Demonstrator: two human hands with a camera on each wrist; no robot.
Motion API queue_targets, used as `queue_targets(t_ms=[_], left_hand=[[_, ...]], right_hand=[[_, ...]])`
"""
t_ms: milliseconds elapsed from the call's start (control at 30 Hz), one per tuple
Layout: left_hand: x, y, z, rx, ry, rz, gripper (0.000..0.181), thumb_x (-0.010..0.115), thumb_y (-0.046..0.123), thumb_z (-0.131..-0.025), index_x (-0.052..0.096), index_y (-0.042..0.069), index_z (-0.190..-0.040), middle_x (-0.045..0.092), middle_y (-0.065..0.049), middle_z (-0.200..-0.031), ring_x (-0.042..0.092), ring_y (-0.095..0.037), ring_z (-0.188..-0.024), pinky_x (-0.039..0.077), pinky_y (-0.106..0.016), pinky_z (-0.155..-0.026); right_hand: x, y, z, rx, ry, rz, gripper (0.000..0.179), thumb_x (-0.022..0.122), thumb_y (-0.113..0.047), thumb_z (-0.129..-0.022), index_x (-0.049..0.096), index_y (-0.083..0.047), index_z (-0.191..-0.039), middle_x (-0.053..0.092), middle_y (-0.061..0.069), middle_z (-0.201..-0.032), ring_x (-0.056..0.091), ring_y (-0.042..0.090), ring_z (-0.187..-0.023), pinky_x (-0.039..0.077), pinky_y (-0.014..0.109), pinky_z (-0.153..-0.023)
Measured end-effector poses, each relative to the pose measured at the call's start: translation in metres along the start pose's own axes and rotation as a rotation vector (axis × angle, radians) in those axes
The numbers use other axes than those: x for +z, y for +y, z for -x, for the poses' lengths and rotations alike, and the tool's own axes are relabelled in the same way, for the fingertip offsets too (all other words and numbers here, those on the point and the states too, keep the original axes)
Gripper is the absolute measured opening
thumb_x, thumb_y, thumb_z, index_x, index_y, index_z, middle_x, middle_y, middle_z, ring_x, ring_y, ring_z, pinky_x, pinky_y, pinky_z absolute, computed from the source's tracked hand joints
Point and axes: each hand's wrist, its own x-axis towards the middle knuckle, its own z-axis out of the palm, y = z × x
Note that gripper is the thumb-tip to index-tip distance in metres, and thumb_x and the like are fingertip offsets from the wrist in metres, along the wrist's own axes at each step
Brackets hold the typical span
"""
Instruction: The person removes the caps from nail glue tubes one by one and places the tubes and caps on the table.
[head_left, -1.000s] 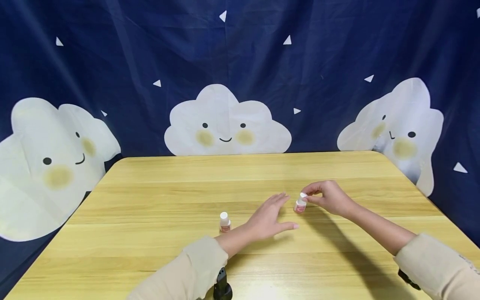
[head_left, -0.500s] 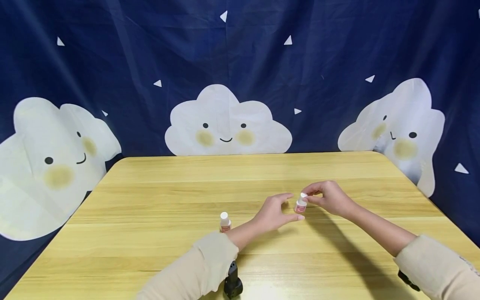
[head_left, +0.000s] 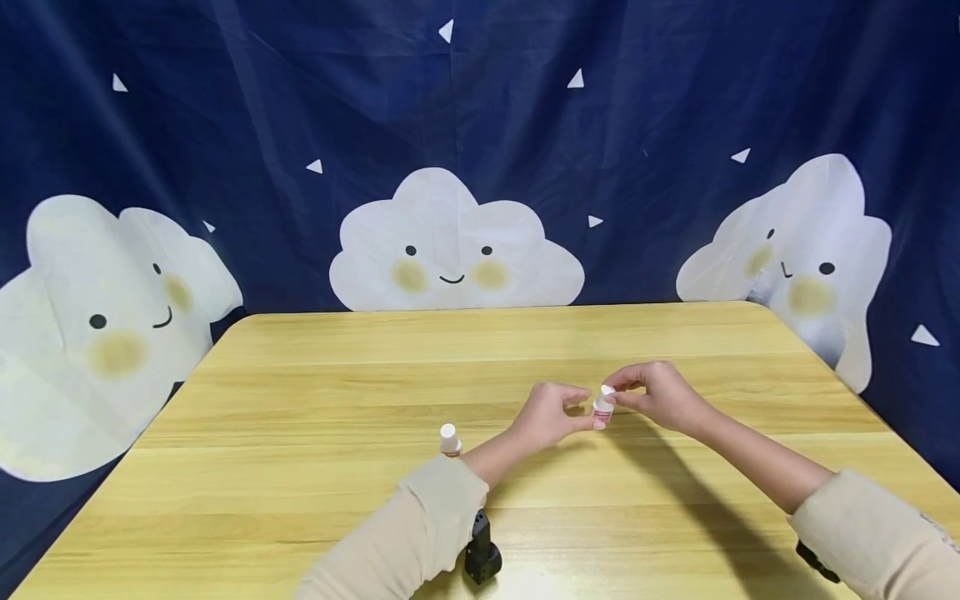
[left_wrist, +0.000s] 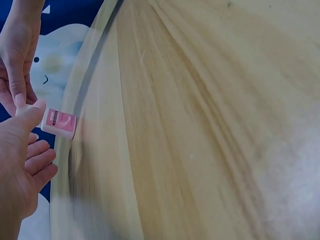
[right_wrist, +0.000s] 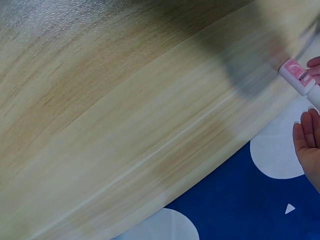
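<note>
A small white bottle with a pink label (head_left: pixel 602 409) stands slightly tilted at the table's right-centre, its base on or close to the wood. My right hand (head_left: pixel 663 400) pinches its white cap between thumb and fingers. My left hand (head_left: pixel 546 417) reaches in from the left, fingers and thumb spread on either side of the bottle. In the left wrist view the left thumb (left_wrist: pixel 33 116) overlaps the bottle's neck, while the other fingers are apart from it; contact is hard to tell. A second white-capped bottle (head_left: pixel 449 439) stands behind my left forearm, its lower part hidden.
The wooden table (head_left: pixel 315 400) has rounded far corners. Beyond it hangs a dark blue curtain (head_left: pixel 510 108) with smiling white clouds. A black wrist device (head_left: pixel 482 550) hangs under the left sleeve, close above the table.
My left hand has moved right to the bottle, and the gap between its thumb and fingers has narrowed. The left sleeve now covers more of the second bottle. My right hand has stayed in place.
</note>
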Motion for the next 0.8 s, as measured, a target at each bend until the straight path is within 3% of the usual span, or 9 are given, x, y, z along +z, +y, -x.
queue_targets(t_ms=[300,500,800], left_hand=[[0.005,-0.004,-0.005,0.036,-0.005,0.025,0.032,0.074,0.018,-0.078,0.068,0.003,-0.106,0.068,-0.012,-0.109,0.066,-0.02,-0.102,0.052,-0.02,-0.086],[0.01,-0.007,-0.009,0.073,0.012,0.03,0.024,0.074,0.012,-0.078,0.071,0.002,-0.1,0.072,-0.01,-0.099,0.069,-0.012,-0.091,0.052,-0.013,-0.077],[0.011,-0.003,-0.012,0.061,0.04,0.005,0.019,0.074,0.013,-0.078,0.073,0.002,-0.094,0.073,-0.008,-0.091,0.069,-0.007,-0.082,0.051,-0.007,-0.068]], right_hand=[[-0.001,0.0,0.001,0.0,-0.008,0.007,0.008,0.07,-0.001,-0.079,0.072,-0.001,-0.086,0.072,0.006,-0.08,0.064,0.011,-0.074,0.056,0.041,-0.071],[-0.001,-0.001,0.001,0.009,-0.012,0.007,0.007,0.07,-0.001,-0.079,0.072,-0.002,-0.086,0.072,0.005,-0.08,0.063,0.009,-0.073,0.055,0.04,-0.071],[-0.002,-0.002,0.0,0.002,-0.01,-0.004,0.007,0.071,-0.004,-0.079,0.072,-0.003,-0.085,0.072,0.005,-0.079,0.063,0.008,-0.072,0.055,0.039,-0.07]])
